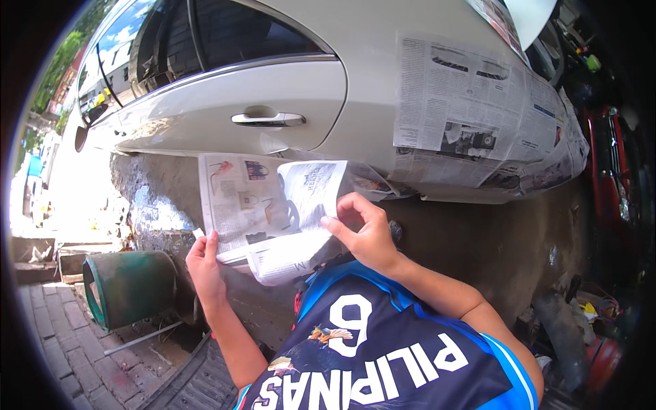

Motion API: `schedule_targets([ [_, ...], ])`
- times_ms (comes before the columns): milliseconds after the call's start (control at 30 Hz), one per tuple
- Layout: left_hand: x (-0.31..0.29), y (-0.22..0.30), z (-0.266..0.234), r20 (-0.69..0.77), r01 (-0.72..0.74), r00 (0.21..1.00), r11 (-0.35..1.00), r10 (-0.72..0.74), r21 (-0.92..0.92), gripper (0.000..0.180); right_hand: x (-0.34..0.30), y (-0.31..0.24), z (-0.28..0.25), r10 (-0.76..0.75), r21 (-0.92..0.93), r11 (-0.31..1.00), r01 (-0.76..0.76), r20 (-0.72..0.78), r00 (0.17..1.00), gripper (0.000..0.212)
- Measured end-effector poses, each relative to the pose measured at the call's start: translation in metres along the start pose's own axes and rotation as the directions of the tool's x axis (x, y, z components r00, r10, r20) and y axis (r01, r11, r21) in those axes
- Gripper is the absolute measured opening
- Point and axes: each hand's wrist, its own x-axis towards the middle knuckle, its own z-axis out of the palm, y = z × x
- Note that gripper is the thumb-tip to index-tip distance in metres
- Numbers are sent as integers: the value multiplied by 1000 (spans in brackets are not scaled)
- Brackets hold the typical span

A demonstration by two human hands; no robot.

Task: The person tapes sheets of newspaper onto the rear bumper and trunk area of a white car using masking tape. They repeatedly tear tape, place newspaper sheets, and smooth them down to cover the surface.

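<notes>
A sheet of newspaper (239, 205) is stretched between my two hands in front of the lower side of a pale car (205, 96). My left hand (207, 263) pinches its lower left edge between thumb and fingers. A small white scrap (199, 233) shows at those fingertips. My right hand (362, 229) is closed on the paper's right edge, thumb on top and fingers curled behind. The paper's right part is folded over and curls toward me. More newspaper (437, 102) covers the car's rear side panel and bumper to the right.
The rear door's chrome handle (268, 120) is just beyond the paper. A green barrel (130, 287) lies on its side at left, over brick paving (89, 355). Red metal equipment (607, 164) stands at far right, with assorted clutter (594, 311) below it.
</notes>
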Motion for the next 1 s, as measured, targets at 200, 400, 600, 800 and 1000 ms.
schedule_targets([
  [200, 16, -4, -20, -167, 15, 985, 979, -49, -203, 14, -4, -14, 12, -28, -80, 996, 25, -30, 999, 23],
  [400, 25, -53, -50, -117, 220, 941, 835, -319, -504, 28, -13, 0, 28, 135, 99, 987, -129, -53, 990, 21],
  [600, 8, -125, -62, -35, 353, 872, 677, -488, -646, 37, -30, 19, 56, 161, 119, 982, -145, -135, 978, 31],
  [800, 9, -146, -72, 198, 647, 756, 668, -624, -366, 38, -50, 34, 82, 102, 75, 994, -83, -303, 947, 16],
  [1000, 25, -111, -73, 416, 747, 659, 482, -627, -458, 34, -81, 43, 81, 188, 345, 938, 33, -587, 787, 13],
])
